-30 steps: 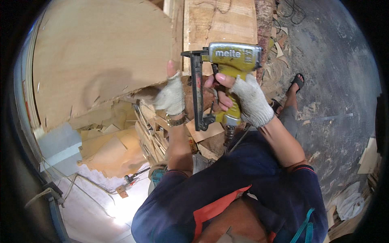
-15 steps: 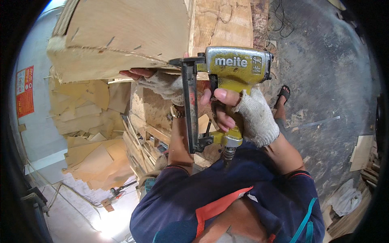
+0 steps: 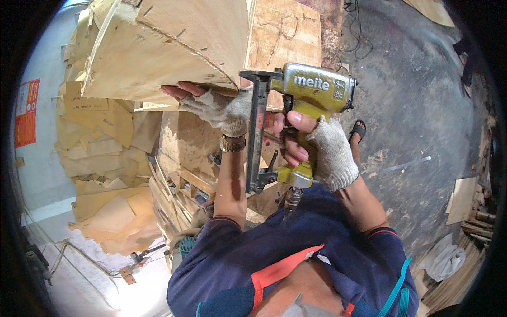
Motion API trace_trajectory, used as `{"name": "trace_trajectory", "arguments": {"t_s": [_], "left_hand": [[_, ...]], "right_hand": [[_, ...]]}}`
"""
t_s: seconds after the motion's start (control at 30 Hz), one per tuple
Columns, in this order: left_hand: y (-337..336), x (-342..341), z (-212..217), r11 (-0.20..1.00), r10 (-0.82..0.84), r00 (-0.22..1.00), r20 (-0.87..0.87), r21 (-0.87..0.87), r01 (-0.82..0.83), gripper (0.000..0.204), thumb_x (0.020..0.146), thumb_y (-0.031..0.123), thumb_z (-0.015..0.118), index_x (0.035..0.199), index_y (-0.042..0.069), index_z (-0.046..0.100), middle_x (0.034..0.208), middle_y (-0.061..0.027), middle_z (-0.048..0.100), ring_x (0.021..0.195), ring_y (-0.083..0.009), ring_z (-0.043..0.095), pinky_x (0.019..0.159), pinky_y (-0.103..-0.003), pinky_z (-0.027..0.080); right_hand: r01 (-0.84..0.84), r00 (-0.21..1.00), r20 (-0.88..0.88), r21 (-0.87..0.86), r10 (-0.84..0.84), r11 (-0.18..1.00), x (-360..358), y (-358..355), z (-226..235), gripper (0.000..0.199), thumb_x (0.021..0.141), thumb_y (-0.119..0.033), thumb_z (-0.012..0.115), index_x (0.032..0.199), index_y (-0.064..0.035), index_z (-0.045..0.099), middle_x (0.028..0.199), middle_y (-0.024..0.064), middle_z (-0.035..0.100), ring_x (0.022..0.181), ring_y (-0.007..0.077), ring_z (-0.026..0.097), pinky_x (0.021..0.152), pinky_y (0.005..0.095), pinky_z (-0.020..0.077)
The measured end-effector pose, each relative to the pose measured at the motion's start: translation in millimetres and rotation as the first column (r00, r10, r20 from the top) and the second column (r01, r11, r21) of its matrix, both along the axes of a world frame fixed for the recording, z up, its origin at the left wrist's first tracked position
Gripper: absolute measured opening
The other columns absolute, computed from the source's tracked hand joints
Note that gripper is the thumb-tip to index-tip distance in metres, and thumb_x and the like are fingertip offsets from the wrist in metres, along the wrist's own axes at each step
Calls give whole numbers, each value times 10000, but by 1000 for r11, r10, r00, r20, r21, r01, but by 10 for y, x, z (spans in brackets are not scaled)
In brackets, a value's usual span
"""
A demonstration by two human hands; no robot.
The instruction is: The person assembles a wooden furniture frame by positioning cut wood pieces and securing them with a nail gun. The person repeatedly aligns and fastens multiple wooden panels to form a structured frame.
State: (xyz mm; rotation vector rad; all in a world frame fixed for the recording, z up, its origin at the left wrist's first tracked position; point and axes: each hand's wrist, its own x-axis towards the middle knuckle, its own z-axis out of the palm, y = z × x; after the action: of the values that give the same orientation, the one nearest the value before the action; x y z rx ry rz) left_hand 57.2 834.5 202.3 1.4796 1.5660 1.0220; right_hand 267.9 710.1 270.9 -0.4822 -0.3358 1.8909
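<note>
Yellow nail gun (image 3: 311,100) sits gripped in your gloved right hand (image 3: 322,150) at centre, nose against the plywood panel (image 3: 169,47) your left hand (image 3: 216,108) props from beneath, plywood stacks (image 3: 100,158) left.

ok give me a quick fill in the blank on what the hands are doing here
1. The right hand grips a ____ nail gun.
2. The left hand supports a plywood piece from ____.
3. Both hands wear fingerless ____.
4. A ____ wristwatch sits on the left wrist.

Missing words: yellow; underneath; gloves; gold
</note>
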Motion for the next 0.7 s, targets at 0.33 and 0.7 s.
{"name": "trace_trajectory", "arguments": {"t_s": [0.33, 0.7], "left_hand": [[-959, 21, -5, 826, 137, 975, -175, 563, -15, 521, 924, 342, 693, 1287, -21, 609, 1096, -189, 692, 1064, -320, 668, 875, -426, 526], [-1841, -154, -609, 958, 219, 968, 126, 162, -238, 446, 1004, 291, 648, 1329, 13, 519, 1187, -174, 702, 1098, -234, 681, 902, -367, 542]], "right_hand": [[98, 596, 742, 312, -307, 945, -216, -347, -705, 311, 907, -112, 752, 1184, 0, 666, 1062, 83, 763, 1031, 194, 725, 893, 343, 564], [-289, 421, 889, 318, -179, 903, -1030, -340, -906, 400, 863, -58, 733, 1236, 20, 611, 1179, 122, 721, 1102, 213, 693, 892, 365, 553]]}}
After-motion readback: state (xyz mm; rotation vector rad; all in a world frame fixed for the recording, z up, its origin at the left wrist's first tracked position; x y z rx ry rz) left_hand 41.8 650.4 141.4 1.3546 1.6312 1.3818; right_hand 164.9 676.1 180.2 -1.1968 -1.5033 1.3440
